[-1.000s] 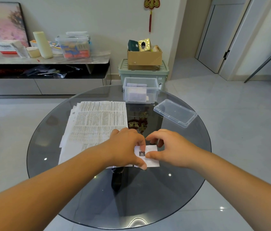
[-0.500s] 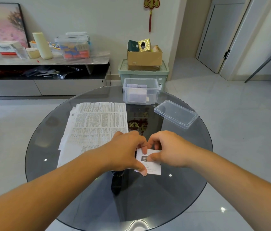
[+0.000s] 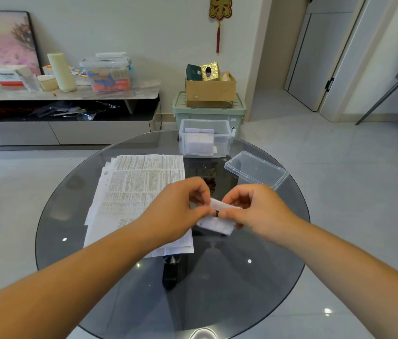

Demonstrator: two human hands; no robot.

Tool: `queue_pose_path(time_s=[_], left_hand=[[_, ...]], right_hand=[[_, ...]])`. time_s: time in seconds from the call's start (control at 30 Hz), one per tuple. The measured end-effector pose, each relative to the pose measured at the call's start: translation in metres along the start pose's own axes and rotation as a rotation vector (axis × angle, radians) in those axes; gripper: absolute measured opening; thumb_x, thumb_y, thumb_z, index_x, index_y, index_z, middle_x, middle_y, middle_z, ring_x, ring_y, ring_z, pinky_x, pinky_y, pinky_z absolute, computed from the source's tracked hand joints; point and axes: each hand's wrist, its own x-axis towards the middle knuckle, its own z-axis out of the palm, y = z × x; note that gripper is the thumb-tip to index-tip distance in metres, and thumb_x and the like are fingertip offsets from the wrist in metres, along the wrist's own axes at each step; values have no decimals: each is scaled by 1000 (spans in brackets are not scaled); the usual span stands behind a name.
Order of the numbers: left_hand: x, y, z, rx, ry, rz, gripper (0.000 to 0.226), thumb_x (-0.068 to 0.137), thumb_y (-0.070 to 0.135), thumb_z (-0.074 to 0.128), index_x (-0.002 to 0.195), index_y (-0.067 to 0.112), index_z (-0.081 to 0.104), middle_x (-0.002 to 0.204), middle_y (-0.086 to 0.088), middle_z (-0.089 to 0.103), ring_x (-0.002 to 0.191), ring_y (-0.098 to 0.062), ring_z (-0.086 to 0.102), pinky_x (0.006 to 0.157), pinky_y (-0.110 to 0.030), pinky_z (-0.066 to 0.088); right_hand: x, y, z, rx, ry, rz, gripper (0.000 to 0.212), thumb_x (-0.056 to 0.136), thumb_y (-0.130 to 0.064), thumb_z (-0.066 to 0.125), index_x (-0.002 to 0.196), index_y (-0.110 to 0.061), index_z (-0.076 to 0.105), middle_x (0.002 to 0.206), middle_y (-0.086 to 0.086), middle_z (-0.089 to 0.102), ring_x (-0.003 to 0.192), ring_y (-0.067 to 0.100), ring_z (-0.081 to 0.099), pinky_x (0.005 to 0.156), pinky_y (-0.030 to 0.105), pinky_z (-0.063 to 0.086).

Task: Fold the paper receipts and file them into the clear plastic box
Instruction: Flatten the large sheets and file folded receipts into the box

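**While the fold is only half made, the pinch decides everything**

Because the receipt (image 3: 217, 225) is small and now off the glass, it hangs entirely from your fingertips. Your left hand (image 3: 180, 211) and right hand (image 3: 254, 211) meet over it, each with thumb and forefinger closed on its upper edge and the other fingers curled in. The paper droops below them in a soft bend, not yet a crisp crease.

Here is what could go wrong. If either pinch loosens, the slip may flutter down or twist, and the edges will no longer line up, giving a crooked fold. A loose fold could also spring open once it is dropped in. Your left forearm passes over the near corner of the stack of papers (image 3: 134, 189), so a careless sweep could drag the sheets across the table (image 3: 95, 253). The lid (image 3: 256, 170) sits near the table's right rim, where a wide reach could nudge it off.

The clear box (image 3: 228, 140) stands open at the far edge, well apart from your hands, with some folded paper already inside.

Half a second ago the receipt lay flat on the glass under your fingers, its dark printed square showing. Now it is lifted and doubled over, and both hands have risen with it.
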Motion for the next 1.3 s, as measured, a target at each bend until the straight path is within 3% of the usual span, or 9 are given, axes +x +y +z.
queue_pose_path(time_s=[0.13,0.27,0.4,0.53,0.63,0.8,1.07,1.2,1.3], left_hand=[[0,3,0,101,9,113,25,91,23,72,110,35,62,90,18,65,89,4,60,77,-12,51],[-6,-3,6,315,-86,108,6,96,28,62,96,34,62,89,14,66,84,-4,61,77,-30,55],[-16,-5,9,390,-113,123,5,97,26,58,97,31,57,85,10,65,72,-6,58,64,-21,48],[-25,-9,12,471,-152,218,10,94,30,60,102,34,62,96,12,67,85,-8,60,76,-30,53],[-26,-14,15,489,-176,287,23,94,47,54,104,36,71,95,15,64,84,-5,57,76,-29,51],[-23,-14,16,407,-238,246,30,99,49,51,103,34,76,95,16,61,86,-4,54,78,-27,48],[-14,-13,21,376,-194,146,24,97,48,55,95,33,75,79,15,65,78,-5,58,74,-33,52],[-13,-15,23,430,-198,162,26,96,50,55,99,34,75,84,11,68,81,-8,60,74,-34,52],[-14,-16,24,517,-222,194,28,99,50,49,105,36,72,86,9,63,85,-9,56,78,-36,49]], right_hand=[[-4,-1,-5,-183,82,-167,15,84,-22,79,78,-32,69,76,-16,66,71,5,60,63,15,47],[-13,10,-2,-363,-25,-165,13,92,-31,69,83,-35,60,82,-11,65,77,10,60,68,28,52],[-20,15,0,-445,-65,-203,10,92,-34,67,86,-34,59,82,-12,64,77,7,58,66,27,50],[-27,21,2,-574,-134,-350,6,91,-35,69,90,-29,68,88,-13,65,86,7,56,75,33,51],[-28,26,4,-626,-148,-410,9,90,-37,68,91,-27,68,90,-13,66,87,7,56,75,34,51],[-29,22,2,-614,-160,-377,16,93,-46,63,93,-32,69,86,-16,64,87,5,54,74,31,50],[-27,18,4,-390,-113,-95,12,87,-45,68,83,-34,69,77,-7,64,73,9,58,67,32,51],[-24,17,5,-307,-149,17,22,83,-51,70,76,-30,72,73,-3,68,62,7,55,62,36,50],[-22,16,6,-335,-151,70,15,82,-44,75,76,-31,71,71,-6,67,61,6,57,61,32,49]])
